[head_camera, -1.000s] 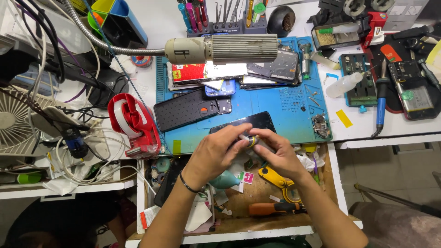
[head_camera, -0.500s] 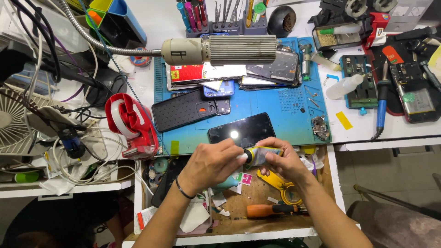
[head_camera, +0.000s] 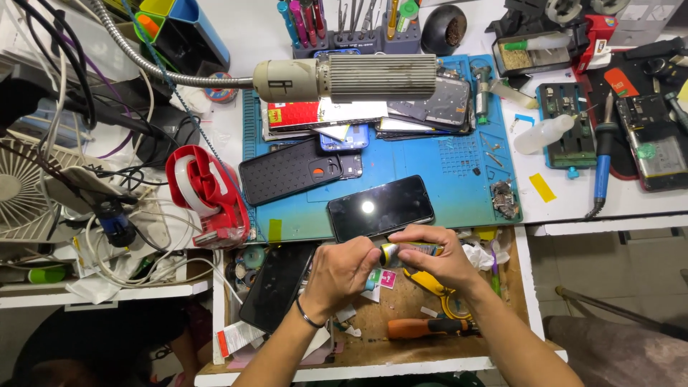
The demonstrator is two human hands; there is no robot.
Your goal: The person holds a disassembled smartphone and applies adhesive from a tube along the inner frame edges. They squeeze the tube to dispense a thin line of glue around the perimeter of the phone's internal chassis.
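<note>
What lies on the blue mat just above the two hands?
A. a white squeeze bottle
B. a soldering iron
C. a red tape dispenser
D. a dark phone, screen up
D: the dark phone lies flat on the blue mat, just above the left hand and right hand, which hold a small tube.

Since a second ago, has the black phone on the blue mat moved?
No. The black phone lies in the same spot on the blue mat, near its front edge, right of the red tape dispenser.

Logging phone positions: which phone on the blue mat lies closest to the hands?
The black phone lying screen-up at the mat's front edge, lamp glare on its glass. It sits just above the left hand and right hand; the dotted black phone and stacked ones lie farther back.
</note>
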